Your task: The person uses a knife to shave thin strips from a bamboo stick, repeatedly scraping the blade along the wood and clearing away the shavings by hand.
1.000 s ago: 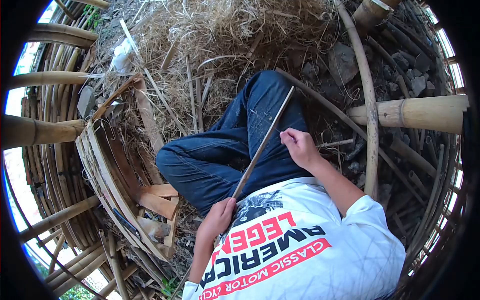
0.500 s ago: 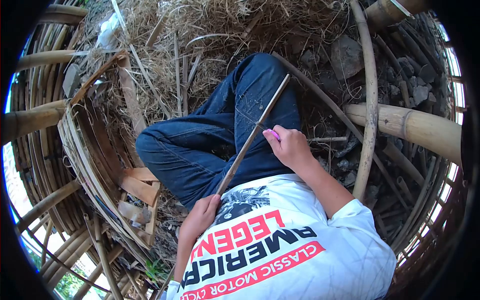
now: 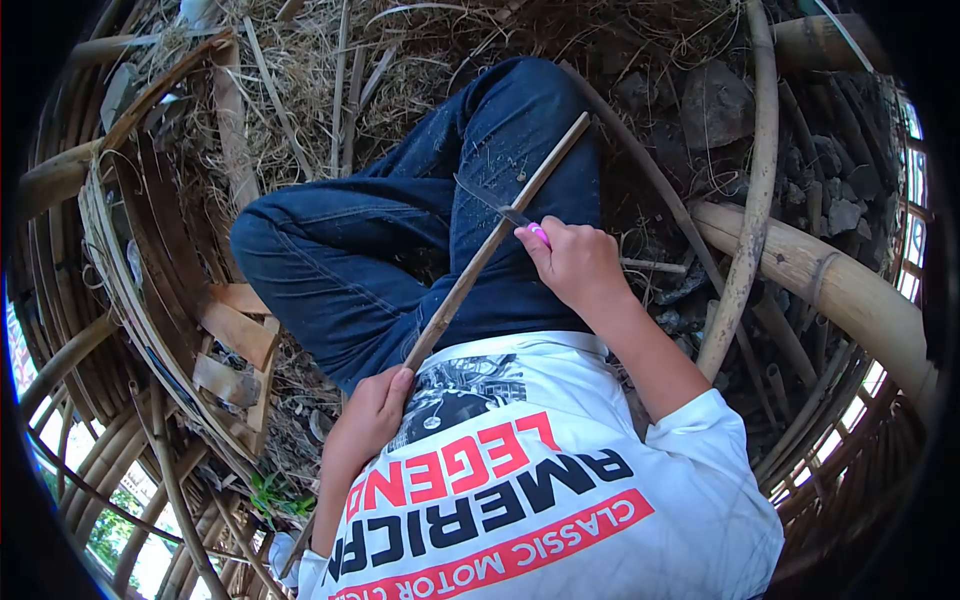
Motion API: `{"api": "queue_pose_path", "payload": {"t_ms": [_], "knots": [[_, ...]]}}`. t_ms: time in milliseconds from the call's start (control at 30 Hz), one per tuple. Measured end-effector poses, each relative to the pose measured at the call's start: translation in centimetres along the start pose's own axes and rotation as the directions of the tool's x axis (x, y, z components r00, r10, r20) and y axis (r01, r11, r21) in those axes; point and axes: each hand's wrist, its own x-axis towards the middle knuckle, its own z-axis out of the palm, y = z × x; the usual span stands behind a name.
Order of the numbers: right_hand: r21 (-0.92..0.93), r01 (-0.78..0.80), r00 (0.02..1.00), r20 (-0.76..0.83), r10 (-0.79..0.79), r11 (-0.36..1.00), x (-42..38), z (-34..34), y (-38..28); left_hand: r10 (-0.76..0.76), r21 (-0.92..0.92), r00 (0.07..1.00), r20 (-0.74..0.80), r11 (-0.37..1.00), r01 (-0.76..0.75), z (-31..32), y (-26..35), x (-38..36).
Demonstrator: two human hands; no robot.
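Across my lap runs a thin bamboo strip (image 3: 465, 285), slanting from my waist up to the raised knee. My left hand (image 3: 372, 415) is closed around its lower end, close to my shirt. In my right hand (image 3: 580, 262) is a knife (image 3: 514, 215) with a pink handle; the fist wraps that handle. Its dark blade crosses the strip at about mid-length and appears to touch it, with the tip pointing left over my thigh. Small shavings and dust speckle the dark jeans (image 3: 345, 240).
Bent bamboo slats (image 3: 150, 320) and cut pieces (image 3: 240, 335) stand at left. Dry fibre shavings (image 3: 290, 90) cover the ground ahead. A thick bamboo pole (image 3: 830, 270) and an upright thinner pole (image 3: 755, 170) are at right, with rocks (image 3: 715, 105) behind.
The view has shifted, so my legs sit higher and further left. More of the knife's blade shows across the strip now. Both hands keep their holds.
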Motion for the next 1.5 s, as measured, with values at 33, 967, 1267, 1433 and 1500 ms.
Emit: {"api": "queue_pose_path", "payload": {"t_ms": [33,967,1267,1433,1500], "knots": [[-0.003,0.003,1.0,0.01,-0.003,1.0,0.1,0.0,0.2,0.011,-0.004,1.0,-0.006,1.0,-0.011,0.1,-0.1,0.0],[-0.252,0.227,0.955,-0.132,-0.266,0.941,1.0,-0.1,3.3,-0.015,0.001,0.997,-0.071,1.0,0.015,1.0,0.6,-0.6],[-0.275,0.275,0.929,-0.169,-0.328,0.921,1.5,0.2,3.8,-0.015,-0.004,0.995,-0.102,1.0,0.014,1.1,0.6,-0.7],[-0.358,0.125,0.958,-0.2,-0.207,0.925,3.4,-1.7,8.1,0.038,0.034,0.994,-0.1,0.999,-0.035,1.1,-0.1,-0.8],[-0.357,0.119,0.941,-0.257,-0.221,0.926,4.2,-2.1,7.4,0.016,0.018,0.996,-0.085,1.0,-0.014,1.1,0.0,-1.0]]}}
